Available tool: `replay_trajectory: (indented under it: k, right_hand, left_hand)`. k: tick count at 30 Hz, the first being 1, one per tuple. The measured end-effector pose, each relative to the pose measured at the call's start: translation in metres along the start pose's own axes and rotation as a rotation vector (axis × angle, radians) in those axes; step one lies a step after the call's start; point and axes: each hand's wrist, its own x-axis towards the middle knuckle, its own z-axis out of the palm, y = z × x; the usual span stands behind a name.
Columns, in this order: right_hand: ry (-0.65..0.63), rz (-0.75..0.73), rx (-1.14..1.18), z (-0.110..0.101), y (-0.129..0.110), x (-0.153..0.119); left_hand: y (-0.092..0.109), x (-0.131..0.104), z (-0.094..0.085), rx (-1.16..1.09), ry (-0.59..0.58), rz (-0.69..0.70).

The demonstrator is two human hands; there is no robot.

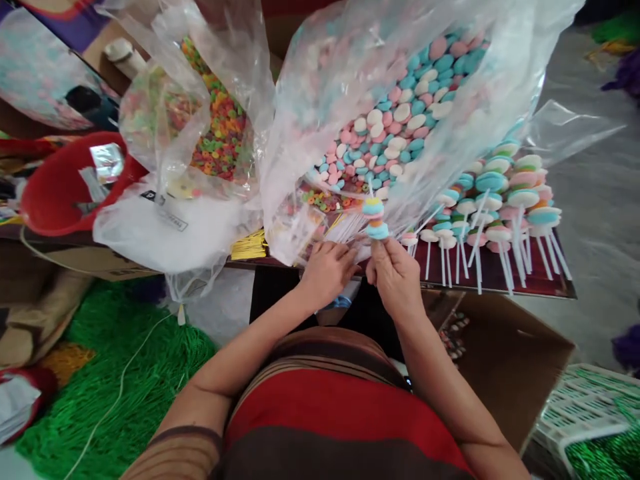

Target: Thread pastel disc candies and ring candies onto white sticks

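Note:
My right hand (395,273) is closed on the lower part of a candy skewer (375,217), held upright. The skewer carries stacked blue, pink, orange and yellow pieces, with its thin tip showing above them. My left hand (330,273) rests at the table's front edge beside some white sticks (346,228); its fingers are bent, and whether they hold anything is hidden. Beyond both hands lies a large clear bag of pink, white and blue candies (395,133). Small colored rings (327,200) lie in front of it. Many finished skewers (493,193) are piled to the right.
A bag of colorful ring candies (220,133) stands at the back left, near a red bowl (75,183). Yellow ties (249,245) sit at the table edge. Below are green shredded strands (125,373), a cardboard box (505,360) and a white crate (585,407).

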Motion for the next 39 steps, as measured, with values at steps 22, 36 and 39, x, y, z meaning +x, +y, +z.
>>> replay_trajectory:
  k: [22, 36, 39]
  right_hand:
    - [-0.026, 0.163, -0.097, 0.007, 0.025, 0.004]
    - [-0.034, 0.114, -0.057, 0.009, 0.008, -0.004]
    - [-0.053, 0.095, -0.016, 0.01, 0.004, -0.009]
  left_hand:
    - [-0.078, 0.046, -0.044, 0.17, 0.049, -0.124]
    - [-0.115, 0.087, -0.016, -0.093, 0.157, -0.175]
    - [-0.121, 0.088, -0.014, -0.214, 0.207, -0.138]
